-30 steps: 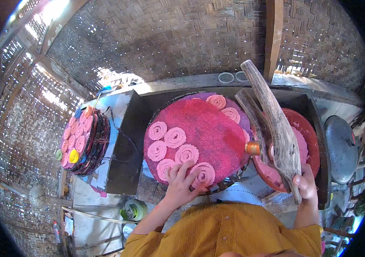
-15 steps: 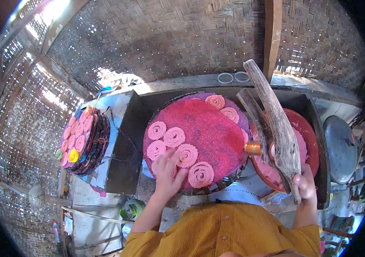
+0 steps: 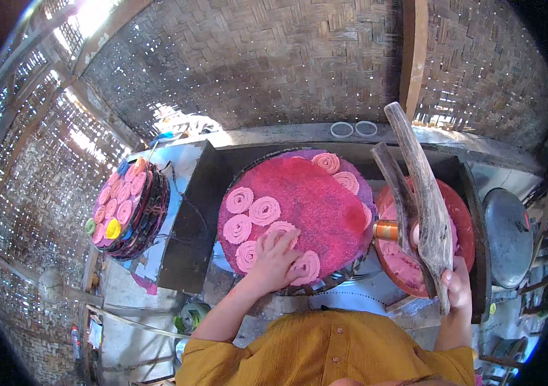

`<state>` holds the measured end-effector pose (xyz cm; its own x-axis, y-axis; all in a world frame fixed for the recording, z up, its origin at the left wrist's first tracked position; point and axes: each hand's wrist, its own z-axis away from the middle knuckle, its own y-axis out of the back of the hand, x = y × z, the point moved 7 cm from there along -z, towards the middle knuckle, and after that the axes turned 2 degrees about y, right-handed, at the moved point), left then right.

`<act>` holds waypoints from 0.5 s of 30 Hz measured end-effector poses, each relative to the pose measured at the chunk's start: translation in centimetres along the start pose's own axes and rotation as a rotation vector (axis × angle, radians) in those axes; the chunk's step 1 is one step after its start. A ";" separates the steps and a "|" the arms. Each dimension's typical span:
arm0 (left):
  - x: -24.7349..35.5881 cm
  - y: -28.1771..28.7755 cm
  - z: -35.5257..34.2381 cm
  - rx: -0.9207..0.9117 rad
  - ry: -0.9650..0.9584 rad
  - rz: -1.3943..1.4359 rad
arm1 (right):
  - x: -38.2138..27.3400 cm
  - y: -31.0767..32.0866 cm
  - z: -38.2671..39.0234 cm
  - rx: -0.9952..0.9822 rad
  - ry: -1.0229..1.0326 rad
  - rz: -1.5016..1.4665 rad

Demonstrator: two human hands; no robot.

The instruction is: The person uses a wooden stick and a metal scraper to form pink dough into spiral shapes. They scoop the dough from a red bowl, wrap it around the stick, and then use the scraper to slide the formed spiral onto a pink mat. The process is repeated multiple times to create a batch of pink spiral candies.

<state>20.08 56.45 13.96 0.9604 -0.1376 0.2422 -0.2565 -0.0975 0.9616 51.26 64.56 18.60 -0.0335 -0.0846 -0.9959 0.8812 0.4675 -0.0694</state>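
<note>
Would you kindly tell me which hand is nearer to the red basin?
Right: the right hand grips the forked wooden piece by the near rim of the red basin; the left hand is farther left, over pink spirals on the red cloth.

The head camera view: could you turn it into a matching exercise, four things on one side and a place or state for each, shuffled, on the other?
1. left hand | A. red basin's right-hand neighbour, grey
2. right hand | B. contains a pink mass
3. red basin | C. on the pink spirals
4. round metal lid | D. at the lower end of the forked wooden piece

Right pairs: 1-C, 2-D, 3-B, 4-A
</note>
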 end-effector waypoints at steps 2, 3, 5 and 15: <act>-0.1 -0.8 0.3 -0.077 -0.029 0.097 | 0.0 0.7 0.3 0.014 0.012 -0.006; -0.2 -1.6 0.6 -0.133 -0.051 0.144 | 0.2 1.2 0.5 0.033 0.011 -0.018; 0.2 -2.0 0.6 -0.201 -0.070 0.222 | 1.0 2.2 0.9 0.058 0.016 -0.036; 16.1 1.0 -9.4 0.299 -0.539 0.335 | -1.6 6.5 3.4 0.335 0.356 -0.068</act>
<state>36.33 63.38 20.03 0.6561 -0.6700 0.3473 -0.6227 -0.2206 0.7507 58.64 64.75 19.97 -0.2035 0.2285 -0.9520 0.9727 0.1579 -0.1700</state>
